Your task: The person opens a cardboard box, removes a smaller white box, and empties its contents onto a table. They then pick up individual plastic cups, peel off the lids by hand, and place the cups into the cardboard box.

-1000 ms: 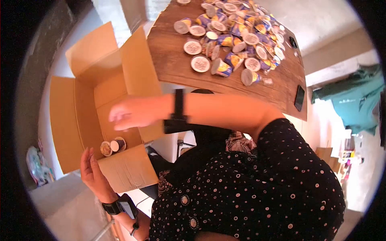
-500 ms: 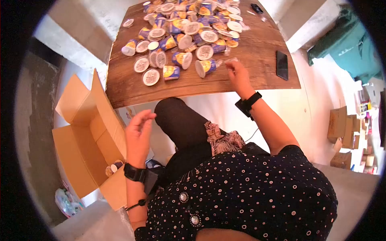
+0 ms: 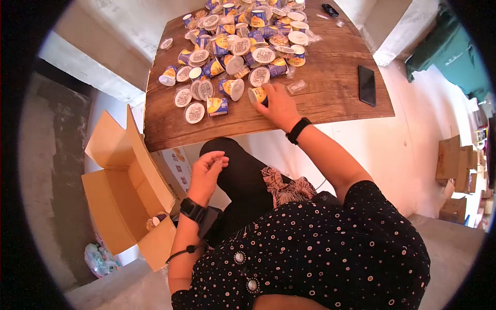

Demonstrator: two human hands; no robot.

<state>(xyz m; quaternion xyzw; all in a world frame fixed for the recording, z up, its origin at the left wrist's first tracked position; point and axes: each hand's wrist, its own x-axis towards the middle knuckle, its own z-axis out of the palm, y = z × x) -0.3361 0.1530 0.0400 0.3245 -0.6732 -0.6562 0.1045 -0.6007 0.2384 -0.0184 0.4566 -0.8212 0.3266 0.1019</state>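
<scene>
My right hand [image 3: 281, 107] is at the near part of the table, its fingers wrapped round a blue and yellow snack cup [image 3: 255, 95] that lies tilted with its lid end toward the left. Part of that cup is hidden by the fingers. Above my knee, off the table's front edge, my left hand [image 3: 206, 174] hangs loosely curled, and nothing shows in it. Many more sealed cups [image 3: 217, 106] with printed lids lie heaped over the wooden table [image 3: 320, 95], some on their sides. One stands lid up, a white printed lid [image 3: 194, 113] near the front edge.
An open cardboard box [image 3: 111, 204] stands on the floor at my left, with a few cups [image 3: 157, 219] in its near corner. A phone [image 3: 367, 85] lies on the table's right side. A small clear wrapper [image 3: 296, 87] is beside my right hand. Cartons [image 3: 453, 165] stand far right.
My right hand has moved left and closed round the snack cup at the front of the heap. My left hand has shifted right, away from the box. The whole view has turned slightly.
</scene>
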